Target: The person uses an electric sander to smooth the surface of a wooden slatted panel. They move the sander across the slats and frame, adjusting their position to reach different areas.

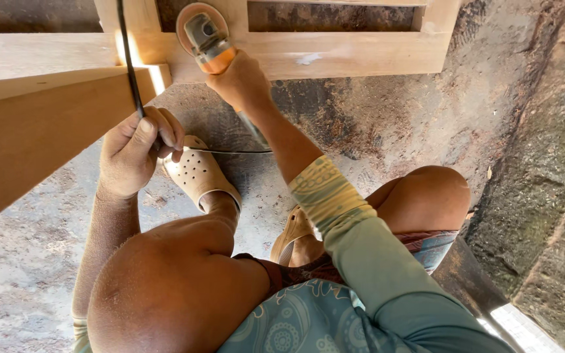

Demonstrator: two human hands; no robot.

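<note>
My right hand (242,82) grips an angle grinder (205,36) with an orange and grey body. Its round disc rests against a pale wooden frame (335,55) at the top of the view. My left hand (135,150) is closed around the grinder's black power cord (129,59), which runs up past the frame's left part. I am squatting, with my knees in the foreground and beige perforated clogs (197,171) on my feet. Sawdust coats my left hand and forearm.
A thick wooden beam (34,124) slants across the left side. The ground (374,124) is rough concrete dusted with sawdust. A rough stone wall (550,163) rises on the right. A dark plank (472,281) lies at the lower right.
</note>
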